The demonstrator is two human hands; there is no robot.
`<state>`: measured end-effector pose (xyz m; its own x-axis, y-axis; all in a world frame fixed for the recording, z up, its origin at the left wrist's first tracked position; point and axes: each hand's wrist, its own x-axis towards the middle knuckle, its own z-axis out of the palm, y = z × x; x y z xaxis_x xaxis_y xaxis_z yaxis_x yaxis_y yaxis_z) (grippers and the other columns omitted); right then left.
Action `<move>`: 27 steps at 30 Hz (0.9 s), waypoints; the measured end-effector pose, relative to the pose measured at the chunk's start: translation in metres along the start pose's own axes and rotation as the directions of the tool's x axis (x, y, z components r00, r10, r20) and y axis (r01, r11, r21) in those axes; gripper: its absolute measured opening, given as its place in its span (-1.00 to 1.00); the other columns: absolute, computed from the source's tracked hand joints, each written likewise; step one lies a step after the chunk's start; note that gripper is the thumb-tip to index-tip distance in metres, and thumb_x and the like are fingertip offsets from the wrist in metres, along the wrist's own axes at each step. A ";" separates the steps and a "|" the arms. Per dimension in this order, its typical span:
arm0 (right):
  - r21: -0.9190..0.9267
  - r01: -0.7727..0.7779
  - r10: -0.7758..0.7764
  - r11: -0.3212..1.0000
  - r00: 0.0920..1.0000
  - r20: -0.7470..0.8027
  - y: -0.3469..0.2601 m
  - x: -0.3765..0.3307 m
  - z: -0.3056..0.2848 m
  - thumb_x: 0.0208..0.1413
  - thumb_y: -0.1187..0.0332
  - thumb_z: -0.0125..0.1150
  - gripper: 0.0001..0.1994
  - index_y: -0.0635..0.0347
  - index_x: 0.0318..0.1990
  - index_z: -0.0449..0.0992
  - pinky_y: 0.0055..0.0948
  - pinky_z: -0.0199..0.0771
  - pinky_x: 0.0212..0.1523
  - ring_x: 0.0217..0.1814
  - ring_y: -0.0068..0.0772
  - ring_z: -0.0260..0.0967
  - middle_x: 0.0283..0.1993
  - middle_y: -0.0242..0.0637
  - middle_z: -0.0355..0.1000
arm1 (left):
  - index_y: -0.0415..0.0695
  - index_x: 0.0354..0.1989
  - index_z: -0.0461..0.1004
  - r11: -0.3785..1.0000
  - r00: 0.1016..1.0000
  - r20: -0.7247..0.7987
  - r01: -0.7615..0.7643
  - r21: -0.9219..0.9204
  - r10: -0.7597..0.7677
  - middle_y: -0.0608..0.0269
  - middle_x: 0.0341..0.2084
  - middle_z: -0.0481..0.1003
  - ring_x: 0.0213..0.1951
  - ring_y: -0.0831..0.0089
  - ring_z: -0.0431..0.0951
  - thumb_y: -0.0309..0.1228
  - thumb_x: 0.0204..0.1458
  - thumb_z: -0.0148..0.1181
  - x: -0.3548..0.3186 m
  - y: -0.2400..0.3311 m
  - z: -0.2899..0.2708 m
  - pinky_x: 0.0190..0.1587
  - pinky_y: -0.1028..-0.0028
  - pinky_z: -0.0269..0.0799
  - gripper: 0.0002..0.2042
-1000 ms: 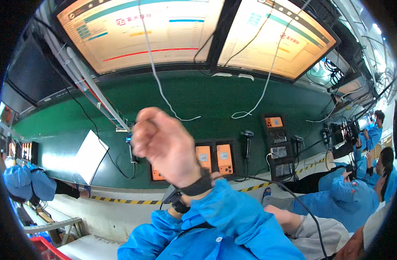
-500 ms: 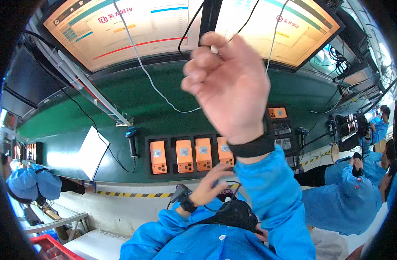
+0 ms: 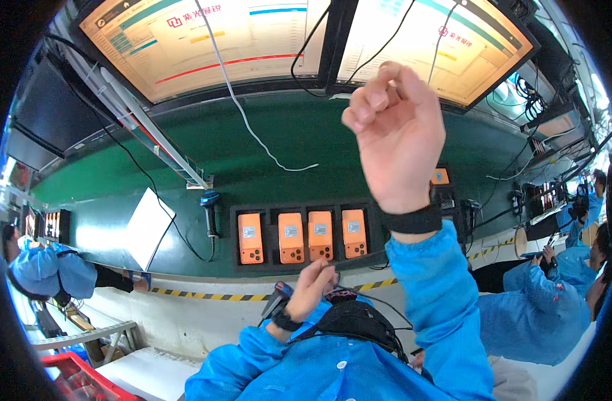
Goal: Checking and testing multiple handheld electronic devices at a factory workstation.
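Note:
My right hand (image 3: pixel 401 137) is raised above the bench, palm toward me, its fingers curled inward in front of the right-hand monitor (image 3: pixel 386 40). Whether anything is between those fingers is hidden. A thin white cable (image 3: pixel 446 30) hangs down behind them. Low at the bench's front edge, my left hand (image 3: pixel 309 291) has its fingers drawn together; what they hold, if anything, does not show. Just beyond it lies a black tray (image 3: pixel 269 234) with several orange phones (image 3: pixel 319 234) laid in it, backs up, camera ends toward me. Both wrists wear black bands.
A handheld scanner (image 3: pixel 210 212) stands left of the tray, near a white sheet (image 3: pixel 145 227). Another white cable (image 3: pixel 242 110) dangles onto the green bench (image 3: pixel 272 187). Behind my right forearm a second tray holds an orange phone (image 3: pixel 439 176). Co-workers (image 3: pixel 533 307) sit on both sides.
My right hand has shifted right, uncovering more of the phone tray. My left hand's spread fingers have drawn together. The whole view has shifted slightly.

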<state>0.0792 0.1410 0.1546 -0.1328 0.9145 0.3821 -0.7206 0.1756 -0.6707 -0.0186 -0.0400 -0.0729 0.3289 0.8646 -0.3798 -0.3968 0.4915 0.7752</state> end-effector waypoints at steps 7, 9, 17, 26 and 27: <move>0.140 -0.168 0.162 0.976 0.985 0.053 0.050 -0.041 0.049 0.23 0.14 -0.11 -0.73 0.17 -0.23 0.35 -0.49 0.19 -0.52 -0.54 -0.48 0.21 -0.56 -0.39 0.24 | -0.23 -0.12 0.36 0.956 0.990 0.123 -0.105 0.273 0.073 0.16 -0.24 0.46 -0.12 0.29 0.42 -0.36 0.11 0.03 0.047 -0.085 0.066 -0.02 0.36 0.27 -0.76; 0.249 -0.258 0.256 0.934 0.966 0.044 0.063 -0.059 0.056 0.22 0.13 -0.09 -0.72 0.17 -0.20 0.31 -0.52 0.18 -0.52 -0.55 -0.51 0.20 -0.55 -0.38 0.25 | -0.24 -0.10 0.34 0.934 0.977 0.200 -0.133 0.332 0.068 0.13 -0.22 0.45 -0.11 0.27 0.41 -0.35 0.10 0.04 0.040 -0.099 0.077 0.00 0.35 0.25 -0.74; -0.158 -0.545 0.551 0.823 0.834 -0.008 0.089 -0.141 -0.008 0.16 0.19 0.08 -0.76 0.16 -0.21 0.33 -0.66 0.21 -0.46 -0.45 -0.70 0.21 -0.46 -0.48 0.28 | -0.26 0.00 0.29 0.845 0.862 0.506 -0.284 0.453 0.018 0.01 -0.16 0.42 -0.04 0.19 0.38 -0.30 0.07 0.10 0.019 -0.116 0.077 0.12 0.28 0.18 -0.62; -0.669 -0.510 0.544 0.541 0.819 -0.183 0.115 -0.179 -0.148 0.09 0.24 0.14 -0.78 0.23 -0.29 0.43 -0.55 0.35 -0.36 -0.41 -0.58 0.37 -0.44 -0.35 0.43 | -0.29 0.10 0.27 0.776 0.864 0.503 -0.311 0.549 -0.010 -0.04 0.07 0.33 0.09 0.20 0.36 -0.35 0.04 0.13 -0.002 -0.032 0.025 0.18 0.33 0.17 -0.54; -0.692 -0.494 0.529 0.527 0.828 -0.188 0.112 -0.186 -0.164 0.10 0.25 0.14 -0.79 0.23 -0.28 0.42 -0.55 0.36 -0.36 -0.41 -0.57 0.37 -0.43 -0.34 0.43 | -0.29 0.13 0.23 0.756 0.864 0.504 -0.338 0.561 0.013 -0.03 0.06 0.34 0.11 0.23 0.34 -0.36 0.05 0.12 -0.004 -0.022 0.012 0.19 0.35 0.17 -0.52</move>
<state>0.1347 0.0502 -0.0955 -0.3631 0.9182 -0.1580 0.1567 -0.1070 -0.9818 -0.0007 -0.0557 -0.0826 0.7106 0.7007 -0.0640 0.0692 0.0209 0.9974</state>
